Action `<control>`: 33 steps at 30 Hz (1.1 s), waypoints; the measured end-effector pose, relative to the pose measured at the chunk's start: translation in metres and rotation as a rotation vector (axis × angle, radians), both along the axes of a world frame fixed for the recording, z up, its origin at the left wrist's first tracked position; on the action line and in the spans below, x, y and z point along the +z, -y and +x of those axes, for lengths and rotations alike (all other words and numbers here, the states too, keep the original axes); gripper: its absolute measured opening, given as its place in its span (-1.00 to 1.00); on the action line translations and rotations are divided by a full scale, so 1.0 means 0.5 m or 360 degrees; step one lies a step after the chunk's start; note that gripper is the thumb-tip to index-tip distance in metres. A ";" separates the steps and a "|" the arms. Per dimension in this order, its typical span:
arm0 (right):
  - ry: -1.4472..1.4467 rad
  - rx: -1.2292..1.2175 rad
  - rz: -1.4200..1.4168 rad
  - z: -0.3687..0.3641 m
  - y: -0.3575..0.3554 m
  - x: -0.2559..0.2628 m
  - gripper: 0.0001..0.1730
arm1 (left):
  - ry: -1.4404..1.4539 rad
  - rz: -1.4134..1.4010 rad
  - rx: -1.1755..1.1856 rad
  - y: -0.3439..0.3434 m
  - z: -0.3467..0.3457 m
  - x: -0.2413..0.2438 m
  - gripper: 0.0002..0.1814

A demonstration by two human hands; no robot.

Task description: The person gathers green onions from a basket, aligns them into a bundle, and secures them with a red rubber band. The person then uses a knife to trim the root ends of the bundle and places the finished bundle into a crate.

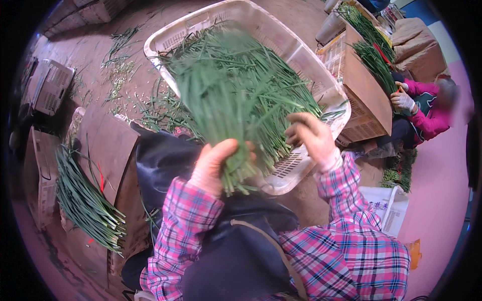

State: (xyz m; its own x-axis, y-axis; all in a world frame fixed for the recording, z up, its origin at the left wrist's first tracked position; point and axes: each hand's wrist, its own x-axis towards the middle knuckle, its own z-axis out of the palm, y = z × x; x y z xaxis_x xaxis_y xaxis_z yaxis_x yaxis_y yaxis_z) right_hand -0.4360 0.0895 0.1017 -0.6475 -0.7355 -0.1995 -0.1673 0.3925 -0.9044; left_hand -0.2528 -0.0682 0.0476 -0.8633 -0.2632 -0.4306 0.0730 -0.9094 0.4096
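My left hand (214, 161) grips a bunch of green garlic chives (222, 113) near its pale cut ends, with the thumb across the front. The leaves point away from me and look blurred. My right hand (310, 137) is raised over the near right rim of a white plastic crate (335, 86), its fingers curled and apart from the bunch; I see nothing held in it. Loose chives (278, 79) fill much of the crate beneath both hands.
At left, a bundle of chives (90, 203) with red ties lies on a board (105, 146). Scraps (120, 75) litter the floor. To the right, a co-worker (425, 105) in white gloves handles chives (376, 64) on a board-topped crate (361, 101). A white bin (388, 207) stands nearby.
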 end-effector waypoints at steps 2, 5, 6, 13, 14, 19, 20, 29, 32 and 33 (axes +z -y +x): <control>-0.0254 0.0067 0.0244 -0.050 -0.001 -0.029 -0.66 | -0.0070 0.0001 0.0113 0.012 0.026 0.002 -0.48; -0.0912 0.0634 0.0474 -0.102 -0.039 -0.147 -0.67 | -0.0208 -0.0003 0.0173 0.029 0.053 -0.005 -0.49; -0.0737 0.0637 0.0732 -0.080 -0.026 -0.149 -0.67 | -0.0206 -0.0019 0.0230 0.029 0.056 -0.009 -0.45; 0.1126 0.0086 0.0469 -0.025 0.055 -0.213 -0.42 | -0.0118 -0.0006 0.0260 0.035 0.071 -0.003 -0.35; 0.1452 -0.0028 0.0368 0.000 0.061 -0.216 -0.38 | -0.0127 0.0023 0.0253 0.031 0.068 -0.004 -0.36; 0.2064 -0.0055 -0.0351 -0.003 0.106 -0.346 -0.30 | -0.0141 0.0129 0.0225 0.017 0.056 0.001 -0.38; 0.1613 0.0212 -0.0306 -0.018 0.103 -0.432 -0.32 | -0.0109 0.0140 0.0209 0.014 0.053 0.004 -0.39; 0.1147 0.0347 -0.0573 0.105 0.063 -0.123 -0.71 | -0.0024 0.0126 0.0132 0.010 0.081 -0.008 -0.39; 0.0277 0.0520 0.0265 0.129 0.056 -0.115 -0.61 | 0.0027 0.0143 0.0111 -0.020 0.081 -0.012 -0.44; -0.0106 0.0527 0.0171 0.151 0.073 -0.070 -0.58 | 0.0051 0.0146 0.0144 -0.029 0.084 -0.015 -0.45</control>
